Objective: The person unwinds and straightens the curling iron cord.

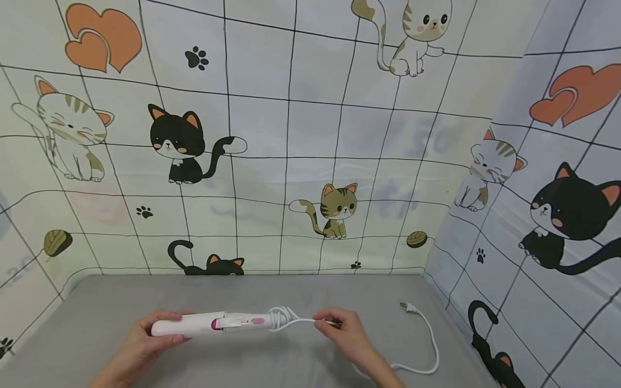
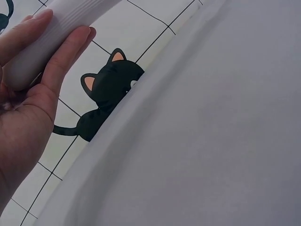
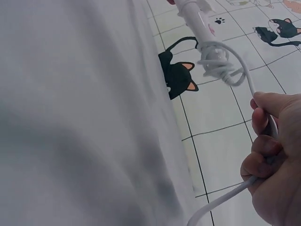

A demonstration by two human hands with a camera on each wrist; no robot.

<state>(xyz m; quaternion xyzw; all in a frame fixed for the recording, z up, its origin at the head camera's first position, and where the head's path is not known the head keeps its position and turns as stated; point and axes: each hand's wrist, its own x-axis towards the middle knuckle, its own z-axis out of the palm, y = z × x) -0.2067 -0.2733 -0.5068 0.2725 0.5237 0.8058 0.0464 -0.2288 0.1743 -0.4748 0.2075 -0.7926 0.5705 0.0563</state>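
A white curling iron (image 1: 194,325) with pink accents is held level above the table. My left hand (image 1: 151,339) grips its thick, rounded end between thumb and fingers; in the left wrist view the fingers (image 2: 66,56) lie along its ribbed white side. Around the handle's other end, several loops of white cord (image 1: 282,318) are wound. My right hand (image 1: 346,331) pinches the cord a short way from those loops, and the strand runs taut between them. In the right wrist view, the cord (image 3: 225,197) passes through the curled fingers and trails out below the hand.
The cord's free length curves over the grey tabletop (image 1: 233,293) at the right, ending in a two-prong plug (image 1: 409,307). A white cloth printed with cats and grid lines (image 1: 262,129) hangs behind the table and along both sides.
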